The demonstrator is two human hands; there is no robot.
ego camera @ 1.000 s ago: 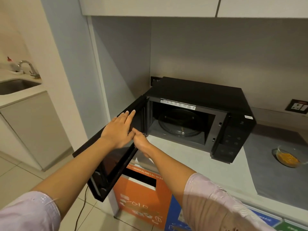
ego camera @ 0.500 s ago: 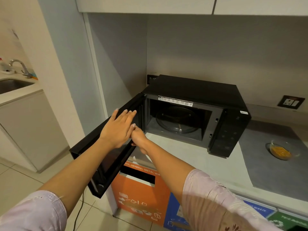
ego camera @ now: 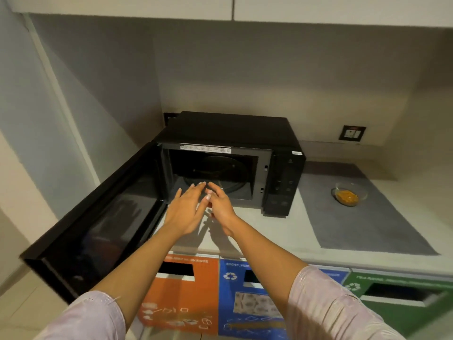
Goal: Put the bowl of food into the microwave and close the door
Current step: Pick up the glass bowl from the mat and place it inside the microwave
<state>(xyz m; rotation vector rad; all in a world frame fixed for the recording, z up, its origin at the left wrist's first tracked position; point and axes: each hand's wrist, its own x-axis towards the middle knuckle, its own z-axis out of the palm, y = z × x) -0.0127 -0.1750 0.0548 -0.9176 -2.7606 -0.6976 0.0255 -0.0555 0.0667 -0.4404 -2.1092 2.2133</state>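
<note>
A black microwave (ego camera: 232,133) stands in the counter's back corner with its door (ego camera: 98,217) swung wide open to the left. The glass turntable (ego camera: 215,173) shows inside the empty cavity. A small clear glass bowl (ego camera: 349,195) holding yellow-orange food sits on a grey mat (ego camera: 362,224) to the right of the microwave. My left hand (ego camera: 186,209) and my right hand (ego camera: 221,207) hover side by side over the counter just in front of the cavity. Both are empty, fingers spread, touching neither the door nor the bowl.
A wall socket (ego camera: 352,136) sits behind the mat. Below the counter edge stand orange (ego camera: 191,290), blue (ego camera: 245,295) and green (ego camera: 402,298) recycling bins. Overhead cabinets (ego camera: 220,8) hang above. A wall (ego camera: 49,106) flanks the open door on the left.
Both hands have left the door's top edge and moved right, in front of the open cavity. The door has swung further open. The view has shifted right.
</note>
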